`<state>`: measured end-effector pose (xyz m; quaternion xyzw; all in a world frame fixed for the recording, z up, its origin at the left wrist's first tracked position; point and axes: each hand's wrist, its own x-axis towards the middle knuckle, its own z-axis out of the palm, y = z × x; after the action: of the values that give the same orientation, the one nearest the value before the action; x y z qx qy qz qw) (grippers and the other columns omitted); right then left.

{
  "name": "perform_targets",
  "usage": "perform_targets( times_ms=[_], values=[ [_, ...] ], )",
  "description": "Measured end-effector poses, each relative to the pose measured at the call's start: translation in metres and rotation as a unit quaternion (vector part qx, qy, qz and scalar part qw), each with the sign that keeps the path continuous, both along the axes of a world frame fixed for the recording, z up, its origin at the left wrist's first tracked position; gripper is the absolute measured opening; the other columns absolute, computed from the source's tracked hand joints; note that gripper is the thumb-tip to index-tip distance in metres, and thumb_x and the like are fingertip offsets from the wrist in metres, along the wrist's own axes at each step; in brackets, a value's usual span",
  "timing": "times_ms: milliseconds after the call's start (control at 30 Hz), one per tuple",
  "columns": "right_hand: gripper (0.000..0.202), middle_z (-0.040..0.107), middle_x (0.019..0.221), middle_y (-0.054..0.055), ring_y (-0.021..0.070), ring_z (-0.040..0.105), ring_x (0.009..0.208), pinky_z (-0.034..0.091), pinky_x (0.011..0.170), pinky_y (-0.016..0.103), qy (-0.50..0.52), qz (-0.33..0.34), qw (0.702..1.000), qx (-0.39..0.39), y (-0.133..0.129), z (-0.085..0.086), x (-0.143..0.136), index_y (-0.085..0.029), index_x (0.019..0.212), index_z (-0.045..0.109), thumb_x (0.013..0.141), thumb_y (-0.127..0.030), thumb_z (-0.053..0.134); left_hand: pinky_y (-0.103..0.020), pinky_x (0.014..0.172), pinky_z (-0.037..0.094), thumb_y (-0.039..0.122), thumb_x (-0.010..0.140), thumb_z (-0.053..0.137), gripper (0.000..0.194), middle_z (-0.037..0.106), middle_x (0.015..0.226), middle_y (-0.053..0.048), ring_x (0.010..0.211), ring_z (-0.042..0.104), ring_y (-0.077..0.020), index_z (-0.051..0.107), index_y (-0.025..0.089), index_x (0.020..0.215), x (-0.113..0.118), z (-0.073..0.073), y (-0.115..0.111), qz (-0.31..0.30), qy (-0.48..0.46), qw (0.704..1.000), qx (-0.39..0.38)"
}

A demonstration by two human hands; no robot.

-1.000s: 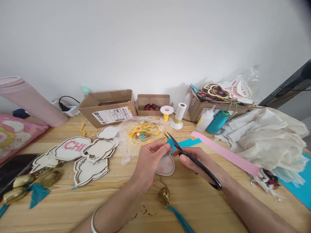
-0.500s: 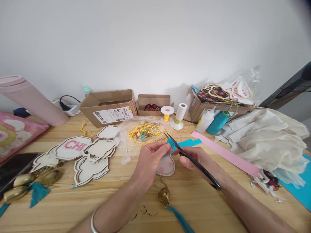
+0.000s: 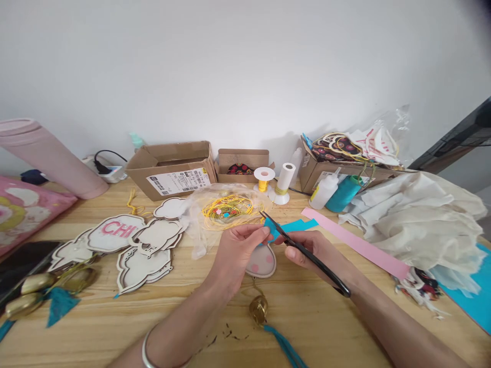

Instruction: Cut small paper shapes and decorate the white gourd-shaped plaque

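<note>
Between thumb and fingers, my left hand (image 3: 241,249) pinches a small piece of blue paper (image 3: 271,229). My right hand (image 3: 312,251) grips black-handled scissors (image 3: 316,261), whose blades point up and left, against the blue piece. Behind the blades, a longer blue strip (image 3: 299,225) lies on the table. Just below my fingers rests a cloud-shaped ornament (image 3: 263,261) with pink dots, partly hidden by my left hand. A brass bell (image 3: 259,308) with a blue tassel (image 3: 284,345) hangs off its lower end and lies on the wood.
Wooden cloud shapes (image 3: 153,237) and brass bells (image 3: 38,282) lie left. Behind are yellow cords (image 3: 226,208), cardboard boxes (image 3: 176,168), thread spools (image 3: 264,179) and a glue bottle (image 3: 324,190). Right are a pink strip (image 3: 356,243) and crumpled white fabric (image 3: 418,214).
Almost nothing differs. The scissors' handle end has shifted very slightly up and right with my right hand; the left hand keeps its pinch on the blue paper.
</note>
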<state>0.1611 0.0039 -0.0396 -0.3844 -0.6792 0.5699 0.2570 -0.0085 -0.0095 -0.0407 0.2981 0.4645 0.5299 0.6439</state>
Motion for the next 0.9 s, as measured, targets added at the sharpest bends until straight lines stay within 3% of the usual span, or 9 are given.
perform_targets(
  times_ms=[167,300,500,900],
  values=[
    [0.045,0.044,0.067,0.000,0.0103,0.036,0.060,0.033,0.055,0.022,-0.005,0.021,1.000,-0.002,0.001,0.002,0.004,-0.014,0.091,0.064,0.076,-0.055,0.053,-0.020,0.060,0.043,0.024,0.060,0.074,0.009,0.067,0.057,0.000,0.060,0.058,-0.0105,0.071,0.017,0.065,-0.001,0.001,0.001,-0.014,0.007,1.000,-0.001],
    [0.048,0.050,0.071,0.003,0.0162,0.044,0.071,0.037,0.060,0.025,-0.025,0.026,0.999,0.026,0.002,0.008,0.006,-0.014,0.087,0.066,0.074,-0.058,0.052,-0.021,0.059,0.042,0.024,0.060,0.073,0.010,0.064,0.055,0.000,0.058,0.056,-0.0104,0.071,0.015,0.062,-0.003,0.002,0.003,-0.029,0.028,0.999,0.004],
    [0.049,0.048,0.061,0.002,0.0176,0.045,0.070,0.037,0.058,0.025,-0.034,0.027,0.998,0.047,0.002,0.014,0.006,-0.014,0.081,0.068,0.074,-0.060,0.052,-0.023,0.061,0.041,0.024,0.062,0.070,0.009,0.061,0.055,0.000,0.057,0.052,-0.0102,0.069,0.015,0.061,-0.005,0.002,0.004,-0.051,0.045,0.998,0.016],
    [0.054,0.047,0.061,0.002,0.0162,0.044,0.067,0.036,0.055,0.025,-0.042,0.024,0.998,0.045,0.003,0.011,0.007,-0.013,0.074,0.066,0.072,-0.064,0.050,-0.024,0.064,0.041,0.025,0.064,0.069,0.011,0.061,0.058,-0.001,0.058,0.051,-0.0100,0.069,0.015,0.061,-0.007,0.001,0.005,-0.078,0.026,0.997,0.009]
  ],
)
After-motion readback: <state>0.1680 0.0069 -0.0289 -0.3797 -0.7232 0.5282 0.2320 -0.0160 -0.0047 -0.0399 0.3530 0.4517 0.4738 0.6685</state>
